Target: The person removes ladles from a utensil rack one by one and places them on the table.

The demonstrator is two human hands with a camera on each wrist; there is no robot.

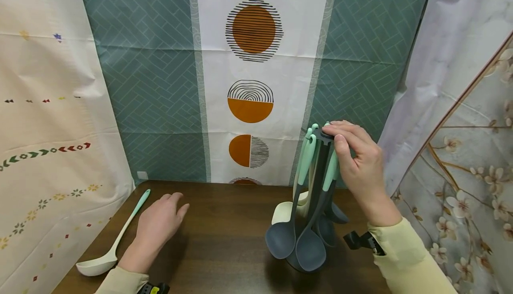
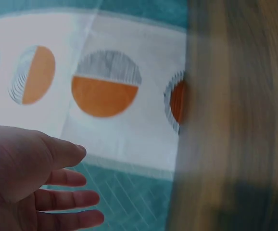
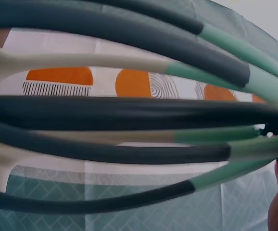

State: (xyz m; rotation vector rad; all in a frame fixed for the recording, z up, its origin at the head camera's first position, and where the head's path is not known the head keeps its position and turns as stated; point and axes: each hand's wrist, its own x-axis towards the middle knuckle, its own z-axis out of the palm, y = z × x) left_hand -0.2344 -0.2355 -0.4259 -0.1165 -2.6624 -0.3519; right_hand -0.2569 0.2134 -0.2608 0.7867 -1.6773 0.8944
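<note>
The utensil stand (image 1: 319,169) stood upright on the right part of the desk (image 1: 224,231), and the right hand (image 1: 358,165) was at its top, with the fingers bent over it and the thumb on the near side; I judged this to be a light grip, perhaps because a tall stand with weight hanging all around could easily turn or lean, though how hard the hand pressed I could not tell. Around the stand hung dark utensils (image 1: 311,250) and cream utensils (image 1: 282,212), with mint handles up and wide heads down, and it seemed they were hung so in order that the handles were easy to reach. In the right wrist view the handles came together near this hand, which showed only at the edge. The white ladle (image 1: 100,263) lay well apart from the stand, at the left side of the desk, its bowl near and its handle pointing to the far edge. The left hand (image 1: 160,218) was just beside it, with the fingers loosely extended and nothing held, so it appeared free, and the ladle was probably laid there to be within its easy reach
</note>
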